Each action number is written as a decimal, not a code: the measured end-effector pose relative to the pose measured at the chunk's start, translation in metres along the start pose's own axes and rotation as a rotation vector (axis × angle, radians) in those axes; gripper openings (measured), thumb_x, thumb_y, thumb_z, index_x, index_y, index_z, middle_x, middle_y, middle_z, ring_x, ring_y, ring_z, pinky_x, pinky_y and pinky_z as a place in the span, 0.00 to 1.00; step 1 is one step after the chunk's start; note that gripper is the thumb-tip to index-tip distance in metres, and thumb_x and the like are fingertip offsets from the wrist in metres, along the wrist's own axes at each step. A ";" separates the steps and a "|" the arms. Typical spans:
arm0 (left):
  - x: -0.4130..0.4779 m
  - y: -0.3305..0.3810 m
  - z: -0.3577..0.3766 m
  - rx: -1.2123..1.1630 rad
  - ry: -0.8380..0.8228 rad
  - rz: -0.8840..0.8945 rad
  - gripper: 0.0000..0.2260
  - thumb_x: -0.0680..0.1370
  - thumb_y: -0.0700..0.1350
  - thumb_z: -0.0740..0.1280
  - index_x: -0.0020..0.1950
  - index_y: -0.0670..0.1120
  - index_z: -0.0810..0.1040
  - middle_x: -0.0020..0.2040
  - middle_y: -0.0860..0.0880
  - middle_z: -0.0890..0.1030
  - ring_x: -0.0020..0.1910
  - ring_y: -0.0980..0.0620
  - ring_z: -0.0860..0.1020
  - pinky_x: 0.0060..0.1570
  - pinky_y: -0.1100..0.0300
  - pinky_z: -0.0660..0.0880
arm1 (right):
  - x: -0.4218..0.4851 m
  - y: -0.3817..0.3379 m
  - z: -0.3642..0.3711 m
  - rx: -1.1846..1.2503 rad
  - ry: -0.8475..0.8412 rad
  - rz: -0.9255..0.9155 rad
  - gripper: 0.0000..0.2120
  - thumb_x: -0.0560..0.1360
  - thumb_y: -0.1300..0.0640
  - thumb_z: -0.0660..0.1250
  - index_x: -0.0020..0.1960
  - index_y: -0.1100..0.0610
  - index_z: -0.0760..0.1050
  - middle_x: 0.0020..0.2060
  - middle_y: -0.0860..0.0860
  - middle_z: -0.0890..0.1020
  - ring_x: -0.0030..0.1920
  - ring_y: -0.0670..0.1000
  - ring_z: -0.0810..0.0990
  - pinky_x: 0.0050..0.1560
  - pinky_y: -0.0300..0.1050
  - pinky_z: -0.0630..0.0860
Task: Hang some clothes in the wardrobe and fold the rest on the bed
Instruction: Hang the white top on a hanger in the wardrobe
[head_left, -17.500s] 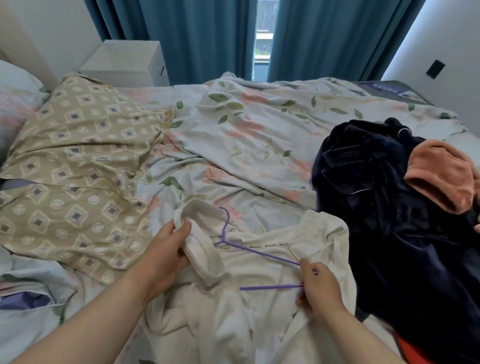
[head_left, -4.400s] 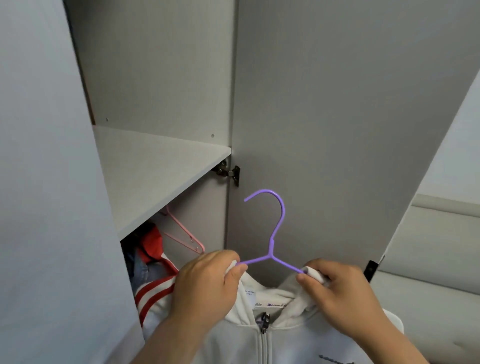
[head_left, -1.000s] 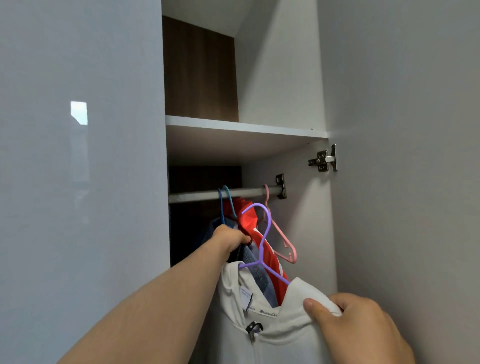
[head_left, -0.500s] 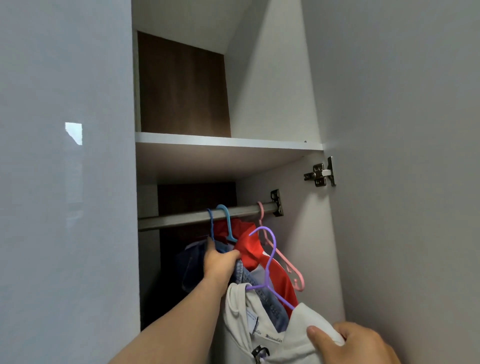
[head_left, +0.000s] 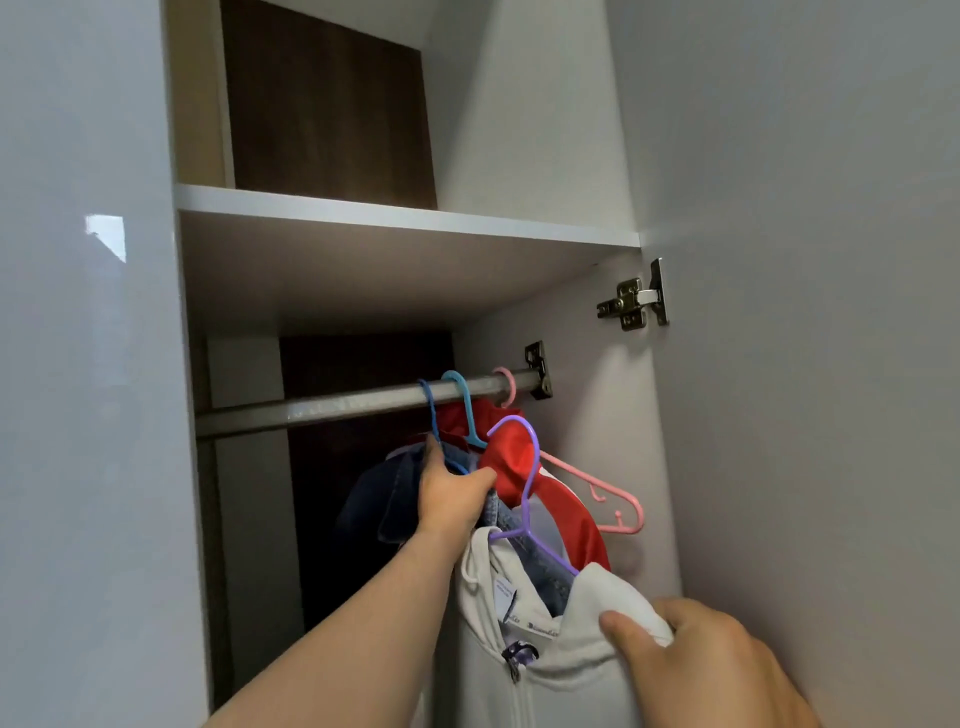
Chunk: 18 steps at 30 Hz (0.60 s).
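Purple hanger (head_left: 522, 499) with the white zip jacket (head_left: 550, 639) on it is up inside the wardrobe now, hook pointing up and sitting just below the rail (head_left: 363, 402), not over it yet. My right hand (head_left: 711, 670) has its fingers (head_left: 621, 631) clenched on the jacket's right shoulder, carrying the weight from underneath. My left hand (head_left: 452, 499) is further in, fingers curled into the denim jacket (head_left: 395, 499) already hanging there, I think to shove it aside.

What matters for the next bit: the hook is above and forward of my right hand, and the rail runs left to right across it, rising a little toward the bracket. The free stretch of rail is left of the blue hanger (head_left: 431, 415); the right end is crowded with the light blue hanger (head_left: 465, 410), the red top (head_left: 519, 473) and an empty pink hanger (head_left: 597, 493). So I'd guess up and over, left of that bunch. Risk is the hook snagging the other hangers.
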<state>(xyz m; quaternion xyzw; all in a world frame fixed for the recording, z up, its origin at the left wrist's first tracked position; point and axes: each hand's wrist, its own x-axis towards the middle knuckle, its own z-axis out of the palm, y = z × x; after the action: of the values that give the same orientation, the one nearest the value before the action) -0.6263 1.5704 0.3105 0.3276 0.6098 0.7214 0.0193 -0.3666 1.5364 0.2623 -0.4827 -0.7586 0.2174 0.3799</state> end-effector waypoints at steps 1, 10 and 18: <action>0.000 0.000 0.003 0.014 -0.015 0.000 0.44 0.55 0.51 0.70 0.73 0.56 0.68 0.60 0.52 0.81 0.58 0.50 0.80 0.63 0.47 0.76 | -0.001 0.001 0.001 -0.015 0.016 0.006 0.18 0.73 0.30 0.60 0.48 0.42 0.76 0.42 0.43 0.73 0.45 0.48 0.72 0.41 0.39 0.68; -0.001 0.004 0.018 0.105 -0.108 0.018 0.43 0.61 0.49 0.74 0.76 0.53 0.64 0.63 0.51 0.79 0.63 0.48 0.78 0.66 0.49 0.74 | -0.001 0.001 0.003 0.028 0.007 0.013 0.15 0.73 0.33 0.62 0.43 0.43 0.75 0.40 0.44 0.73 0.45 0.49 0.73 0.42 0.40 0.68; 0.004 0.049 -0.033 0.791 0.454 0.314 0.17 0.78 0.52 0.64 0.62 0.44 0.77 0.61 0.42 0.75 0.63 0.41 0.71 0.63 0.48 0.67 | -0.003 -0.003 0.005 0.173 -0.077 0.062 0.11 0.70 0.36 0.70 0.39 0.42 0.76 0.41 0.47 0.77 0.47 0.51 0.77 0.43 0.42 0.70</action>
<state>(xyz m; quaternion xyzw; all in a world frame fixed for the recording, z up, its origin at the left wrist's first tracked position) -0.6274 1.5303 0.3548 0.2320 0.7694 0.4818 -0.3495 -0.3710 1.5324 0.2600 -0.4624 -0.7359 0.3122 0.3836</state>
